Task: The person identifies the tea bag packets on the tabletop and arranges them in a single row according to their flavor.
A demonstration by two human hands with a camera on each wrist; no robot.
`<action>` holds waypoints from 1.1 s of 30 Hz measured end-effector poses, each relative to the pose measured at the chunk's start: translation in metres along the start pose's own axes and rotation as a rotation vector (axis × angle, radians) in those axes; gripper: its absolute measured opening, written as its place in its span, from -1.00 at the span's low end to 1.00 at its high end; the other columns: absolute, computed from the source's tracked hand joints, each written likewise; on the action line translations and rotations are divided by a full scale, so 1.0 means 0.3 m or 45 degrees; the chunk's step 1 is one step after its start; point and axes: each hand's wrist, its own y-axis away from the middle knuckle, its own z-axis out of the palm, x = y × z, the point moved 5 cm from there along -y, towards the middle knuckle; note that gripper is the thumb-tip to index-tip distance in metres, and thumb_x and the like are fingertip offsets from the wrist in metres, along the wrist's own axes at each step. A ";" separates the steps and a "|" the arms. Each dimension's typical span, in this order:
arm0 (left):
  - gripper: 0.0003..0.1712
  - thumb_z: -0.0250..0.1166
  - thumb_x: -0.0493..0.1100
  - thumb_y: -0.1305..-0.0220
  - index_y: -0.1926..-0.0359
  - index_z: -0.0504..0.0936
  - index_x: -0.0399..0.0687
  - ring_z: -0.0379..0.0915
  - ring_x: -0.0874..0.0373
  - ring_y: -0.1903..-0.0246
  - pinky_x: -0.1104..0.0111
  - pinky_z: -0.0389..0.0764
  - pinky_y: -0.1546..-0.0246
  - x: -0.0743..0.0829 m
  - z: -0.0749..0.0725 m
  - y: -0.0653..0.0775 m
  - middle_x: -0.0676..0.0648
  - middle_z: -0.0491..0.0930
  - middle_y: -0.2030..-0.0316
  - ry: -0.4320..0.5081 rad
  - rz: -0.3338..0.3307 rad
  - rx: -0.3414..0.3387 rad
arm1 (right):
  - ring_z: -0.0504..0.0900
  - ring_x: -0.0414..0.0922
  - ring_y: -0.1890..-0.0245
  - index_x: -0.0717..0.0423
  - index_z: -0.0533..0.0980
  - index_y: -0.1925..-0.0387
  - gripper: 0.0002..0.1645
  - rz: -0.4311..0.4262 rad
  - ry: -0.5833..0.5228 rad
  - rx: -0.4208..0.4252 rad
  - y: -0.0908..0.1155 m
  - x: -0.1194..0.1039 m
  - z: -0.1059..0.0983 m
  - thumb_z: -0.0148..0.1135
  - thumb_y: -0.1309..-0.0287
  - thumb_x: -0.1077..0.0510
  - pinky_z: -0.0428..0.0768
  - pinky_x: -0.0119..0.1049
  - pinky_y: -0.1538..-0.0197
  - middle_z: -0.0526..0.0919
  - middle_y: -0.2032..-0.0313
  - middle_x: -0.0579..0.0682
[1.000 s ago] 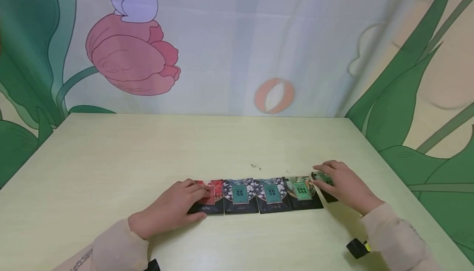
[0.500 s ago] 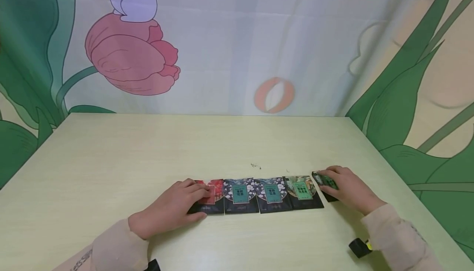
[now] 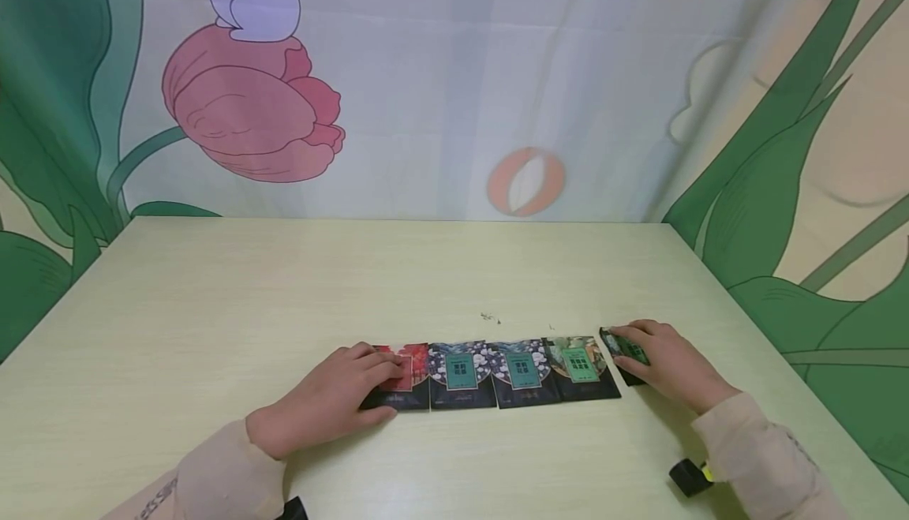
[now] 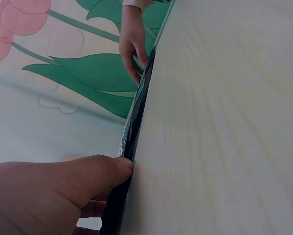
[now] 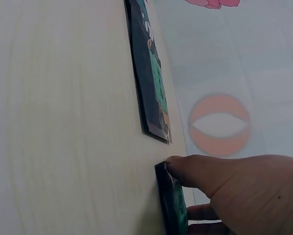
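Note:
My left hand (image 3: 334, 394) rests on the red-printed sachet (image 3: 408, 370) at the left end of a row, its fingers lying over the print. In the left wrist view the thumb (image 4: 104, 169) touches the sachet's near edge. At the far right my right hand (image 3: 660, 362) holds a separate dark sachet with a green label (image 3: 632, 350) by its edges, and covers part of it. The right wrist view has that sachet (image 5: 170, 200) between the thumb (image 5: 185, 169) and the fingers. A narrow gap parts it from the green-labelled sachet (image 3: 582, 370) ending the row.
Two blue-flowered sachets (image 3: 460, 374) lie side by side mid-row on the pale wooden table (image 3: 284, 283). Dark marks (image 3: 490, 318) show on the tabletop behind them. A printed curtain (image 3: 412, 110) hangs along the table's back edge. A small black object (image 3: 689, 476) is by the right sleeve.
My right hand has come slightly down and right onto the separate sachet, and that sachet has shifted a little. My left hand and the row stay where they were.

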 end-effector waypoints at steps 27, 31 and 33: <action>-0.52 0.37 0.06 -0.14 -0.05 0.62 -0.04 0.47 0.04 -0.04 0.12 0.51 -0.06 0.001 -0.001 0.000 -0.03 0.62 -0.06 0.002 0.009 0.019 | 0.47 0.27 -0.10 0.13 0.45 -0.23 -0.42 -0.012 0.004 -0.009 0.022 -0.016 -0.002 0.24 -0.21 -0.01 0.47 0.20 -0.11 0.51 -0.10 0.27; -0.53 0.37 0.05 -0.14 -0.04 0.62 -0.04 0.47 0.03 -0.05 0.11 0.51 -0.07 0.002 -0.003 0.001 -0.03 0.62 -0.06 0.014 0.007 0.014 | 0.48 0.26 -0.08 0.11 0.47 -0.22 -0.43 -0.017 0.007 -0.001 0.025 -0.021 -0.001 0.24 -0.21 -0.01 0.48 0.19 -0.10 0.51 -0.08 0.27; -0.53 0.37 0.05 -0.14 -0.04 0.62 -0.04 0.46 0.03 -0.05 0.11 0.51 -0.07 0.002 -0.003 0.001 -0.03 0.62 -0.06 0.017 0.008 0.013 | 0.48 0.26 -0.08 0.10 0.47 -0.21 -0.43 -0.017 0.004 0.001 0.026 -0.023 0.000 0.25 -0.21 -0.01 0.48 0.19 -0.10 0.51 -0.09 0.27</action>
